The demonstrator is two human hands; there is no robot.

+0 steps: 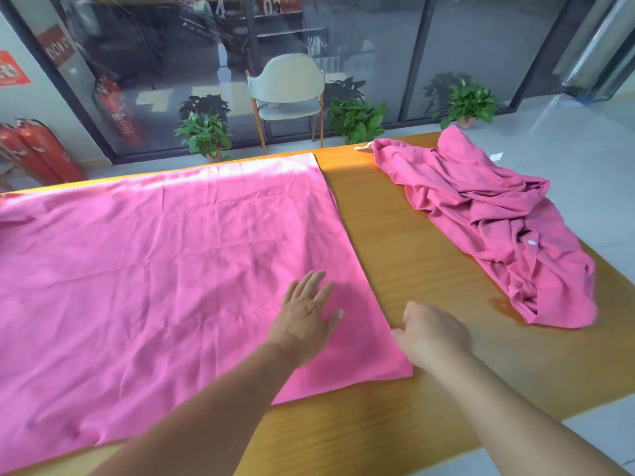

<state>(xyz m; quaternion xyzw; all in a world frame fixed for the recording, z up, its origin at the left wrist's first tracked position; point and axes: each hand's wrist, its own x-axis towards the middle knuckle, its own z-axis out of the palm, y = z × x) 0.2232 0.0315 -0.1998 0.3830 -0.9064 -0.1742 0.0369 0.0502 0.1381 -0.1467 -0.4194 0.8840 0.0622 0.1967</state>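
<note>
Head view, looking down on what looks like a lay-flat-then-fold job. Big pink sheet point(154, 269) spread out over the left and middle of the table point(395, 235), far hem along the table's far edge, near-right corner close to the near edge. Left grip point(305, 314) spread wide, fingers straight, palm down on the sheet near its right hem. Right grip point(433, 334) just beside it, right at that hem, fingers curled in. Honestly can't tell whether pinching the hem or only touching it. Crumpled pink cloth point(498, 228) dumped in a heap at the table's right end, well apart from both grips, untouched.

Progress guess: spreading pretty much done, only light creases left to smooth. No fold made yet, so basically all the folding still to go, then probably the same again for the heap.
</note>
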